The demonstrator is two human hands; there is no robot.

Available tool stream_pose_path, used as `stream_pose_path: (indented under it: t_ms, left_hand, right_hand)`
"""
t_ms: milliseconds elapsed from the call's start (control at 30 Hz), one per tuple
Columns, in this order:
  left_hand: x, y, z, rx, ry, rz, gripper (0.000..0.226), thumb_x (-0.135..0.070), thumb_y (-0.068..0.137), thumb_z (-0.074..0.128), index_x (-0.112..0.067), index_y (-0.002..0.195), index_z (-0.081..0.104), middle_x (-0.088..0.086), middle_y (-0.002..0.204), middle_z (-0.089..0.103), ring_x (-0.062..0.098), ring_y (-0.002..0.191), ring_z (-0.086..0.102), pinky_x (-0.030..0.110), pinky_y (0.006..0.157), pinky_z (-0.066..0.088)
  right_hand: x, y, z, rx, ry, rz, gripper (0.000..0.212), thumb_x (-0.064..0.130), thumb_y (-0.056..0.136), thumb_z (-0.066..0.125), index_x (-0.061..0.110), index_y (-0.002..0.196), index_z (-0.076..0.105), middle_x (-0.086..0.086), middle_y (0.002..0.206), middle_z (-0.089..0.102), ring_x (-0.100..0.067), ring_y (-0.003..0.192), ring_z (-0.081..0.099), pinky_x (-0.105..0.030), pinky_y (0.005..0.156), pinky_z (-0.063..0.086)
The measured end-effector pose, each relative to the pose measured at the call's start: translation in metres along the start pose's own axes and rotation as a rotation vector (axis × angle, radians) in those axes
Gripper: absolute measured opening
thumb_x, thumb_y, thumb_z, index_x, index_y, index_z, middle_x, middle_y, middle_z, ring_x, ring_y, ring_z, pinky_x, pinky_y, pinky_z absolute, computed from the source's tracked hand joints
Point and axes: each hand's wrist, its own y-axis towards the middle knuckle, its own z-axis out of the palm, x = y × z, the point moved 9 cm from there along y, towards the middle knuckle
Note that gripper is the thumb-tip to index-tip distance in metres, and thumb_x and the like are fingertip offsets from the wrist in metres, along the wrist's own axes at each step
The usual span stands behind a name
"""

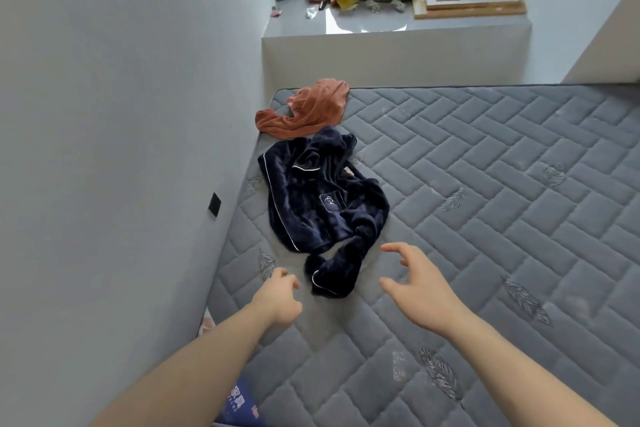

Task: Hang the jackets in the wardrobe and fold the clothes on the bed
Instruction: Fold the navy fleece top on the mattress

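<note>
Two garments and two bare hands on one bed.

One dark blue top [322, 198] with white piping lies crumpled near the left edge of the single grey mattress [485, 184], and one rust-orange garment [306, 111] sits at its far left corner, touching the top. Two hands reach over the near edge: one left hand [278, 300], one right hand [420, 282], both empty, fingers spread. One black wall plate [215, 204] is on the left wall.
</note>
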Motion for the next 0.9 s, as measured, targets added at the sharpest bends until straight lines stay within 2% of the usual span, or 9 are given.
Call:
stream_pose_path:
  t_ms: [133,333,500,567,600,667,700,767,900]
  left_hand:
    - [-0.008,0.068,0.025,0.050,0.124,0.095,0.050,-0.024,0.090,0.057,-0.023,0.140,0.053,0.001,0.163,0.018,0.025,0.141,0.039,0.039,0.112,0.041]
    - [-0.013,0.154,0.088,0.128,0.279,0.200,0.057,-0.024,0.089,0.059,-0.031,0.145,0.052,0.004,0.172,-0.003,0.026,0.155,0.014,0.042,0.114,0.038]
    - [-0.006,0.216,0.137,0.240,0.058,0.072,0.066,-0.028,0.080,0.071,-0.045,0.142,0.055,0.000,0.171,-0.015,0.027,0.158,-0.011,0.046,0.123,0.026]
    - [0.000,0.232,0.148,0.273,-0.067,0.002,0.071,-0.034,0.076,0.078,-0.044,0.143,0.055,0.000,0.172,0.003,0.028,0.159,0.000,0.045,0.124,0.026]
    - [0.001,0.238,0.149,0.257,-0.120,-0.013,0.068,-0.037,0.075,0.080,-0.043,0.139,0.059,0.002,0.167,0.026,0.026,0.155,0.021,0.039,0.120,0.034]
    - [0.000,0.237,0.138,0.138,-0.235,0.021,0.036,-0.037,0.073,0.081,-0.042,0.108,0.073,-0.002,0.119,0.071,0.012,0.109,0.068,0.025,0.090,0.052]
    - [-0.001,0.230,0.126,0.044,-0.286,0.036,0.018,-0.034,0.072,0.081,-0.039,0.088,0.073,-0.007,0.088,0.074,0.009,0.082,0.071,0.024,0.076,0.053]
    - [-0.005,0.205,0.097,-0.100,-0.375,0.068,0.016,-0.030,0.068,0.076,-0.029,0.070,0.060,-0.009,0.057,0.062,0.011,0.058,0.061,0.028,0.061,0.049]
    - [-0.033,0.125,0.026,-0.043,-0.556,0.288,0.026,-0.019,0.063,0.062,-0.023,0.075,0.040,-0.005,0.057,0.042,0.016,0.048,0.036,0.029,0.050,0.035]
  right_hand:
    - [-0.020,0.034,0.018,-0.057,0.008,0.047,0.050,0.023,0.093,0.065,0.041,0.137,0.049,0.026,0.134,0.043,0.006,0.122,0.041,-0.017,0.100,0.032]
    - [-0.083,0.053,0.033,-0.171,0.107,0.214,0.043,0.026,0.094,0.064,0.047,0.129,0.051,0.025,0.130,0.048,0.001,0.125,0.046,-0.028,0.100,0.043]
    - [-0.152,0.042,0.062,-0.177,0.086,0.309,0.045,0.024,0.093,0.068,0.052,0.125,0.052,0.031,0.131,0.050,0.007,0.126,0.047,-0.034,0.109,0.045]
    - [-0.169,0.045,0.072,-0.174,0.078,0.330,0.046,0.023,0.092,0.069,0.055,0.121,0.052,0.031,0.132,0.050,0.013,0.123,0.046,-0.032,0.106,0.046]
    - [-0.174,0.047,0.077,-0.171,0.076,0.336,0.046,0.023,0.092,0.069,0.056,0.120,0.052,0.032,0.131,0.050,0.015,0.121,0.046,-0.032,0.105,0.046]
    - [-0.179,0.049,0.088,-0.152,0.061,0.355,0.045,0.022,0.093,0.068,0.054,0.121,0.052,0.033,0.131,0.049,0.010,0.121,0.049,-0.032,0.103,0.046]
    - [-0.180,0.047,0.093,-0.142,0.051,0.369,0.045,0.021,0.093,0.069,0.052,0.121,0.052,0.032,0.131,0.049,0.007,0.121,0.050,-0.033,0.103,0.047]
    - [-0.172,0.037,0.101,-0.126,0.031,0.386,0.045,0.020,0.092,0.071,0.048,0.122,0.053,0.028,0.131,0.050,-0.001,0.122,0.052,-0.033,0.102,0.048]
    - [-0.129,0.014,0.108,-0.075,0.015,0.395,0.050,0.022,0.089,0.075,0.047,0.124,0.050,0.019,0.133,0.051,-0.008,0.123,0.053,-0.032,0.103,0.047]
